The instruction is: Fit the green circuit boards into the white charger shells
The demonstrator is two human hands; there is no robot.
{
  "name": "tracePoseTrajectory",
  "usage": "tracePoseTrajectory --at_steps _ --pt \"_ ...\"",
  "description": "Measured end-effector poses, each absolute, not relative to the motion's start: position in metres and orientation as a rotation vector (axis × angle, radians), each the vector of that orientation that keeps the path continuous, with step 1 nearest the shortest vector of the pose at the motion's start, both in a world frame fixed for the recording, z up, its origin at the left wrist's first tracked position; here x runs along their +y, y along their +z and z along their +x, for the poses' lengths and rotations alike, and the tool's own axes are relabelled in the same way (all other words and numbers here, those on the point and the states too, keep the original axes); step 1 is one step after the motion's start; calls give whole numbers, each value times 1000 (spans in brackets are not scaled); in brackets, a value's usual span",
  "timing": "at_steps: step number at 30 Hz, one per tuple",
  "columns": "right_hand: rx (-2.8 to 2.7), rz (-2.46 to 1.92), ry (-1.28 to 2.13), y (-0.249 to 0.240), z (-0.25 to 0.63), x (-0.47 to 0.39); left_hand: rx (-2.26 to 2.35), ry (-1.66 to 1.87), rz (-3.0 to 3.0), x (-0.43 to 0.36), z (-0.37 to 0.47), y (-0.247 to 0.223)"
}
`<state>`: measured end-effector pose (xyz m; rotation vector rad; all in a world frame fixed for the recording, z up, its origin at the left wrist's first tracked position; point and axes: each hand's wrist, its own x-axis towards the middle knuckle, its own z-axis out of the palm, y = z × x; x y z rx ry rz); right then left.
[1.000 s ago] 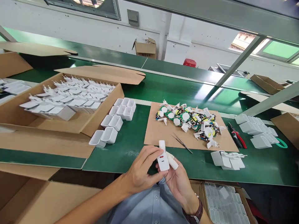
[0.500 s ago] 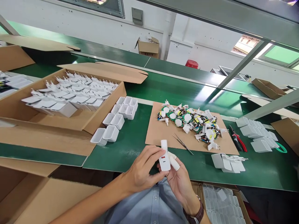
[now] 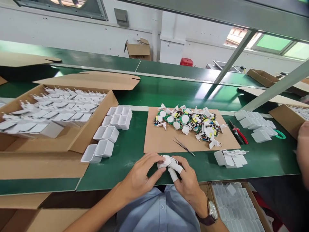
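Note:
Between my two hands, close to the table's front edge, is a white charger housing [image 3: 162,164]. My left hand [image 3: 142,174] pinches its left side with thumb and fingers. My right hand [image 3: 189,180], with white covers on two fingers, grips it from the right. Beyond them lies a cardboard sheet [image 3: 154,141] bearing a pile of circuit boards with white plug parts [image 3: 185,119]. Metal tweezers [image 3: 183,147] rest on the sheet's front part.
At left, a carton [image 3: 89,125] holds many white housings with plugs; open white cases [image 3: 104,148] stand beside it. Red-handled pliers [image 3: 238,132], more housings [image 3: 230,159] and another person's hand [image 3: 303,154] are at right. Below is a box of clear trays [image 3: 241,206].
The housing has been turned, so its port face no longer shows. The view has shifted, and another person's hand has come in at the right edge.

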<state>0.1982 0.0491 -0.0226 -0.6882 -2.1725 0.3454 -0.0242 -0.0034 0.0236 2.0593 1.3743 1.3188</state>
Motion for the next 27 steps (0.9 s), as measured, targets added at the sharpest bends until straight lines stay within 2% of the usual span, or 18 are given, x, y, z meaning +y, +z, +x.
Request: tracePoseTrajectory --at_steps 9,14,19,23,27 --pt "-2068 -852 563 -33 198 38 1452 951 2015 17 -16 37" --pt "-2004 -819 541 -32 194 40 1779 1109 2325 24 -4 31" --pt "-2003 -803 526 -32 194 42 1915 1215 2638 26 7 19" --pt "-2027 -727 422 -31 192 41 1956 1279 2551 25 8 8" --pt "-1983 -731 182 -27 204 42 1728 1233 2288 21 6 0"
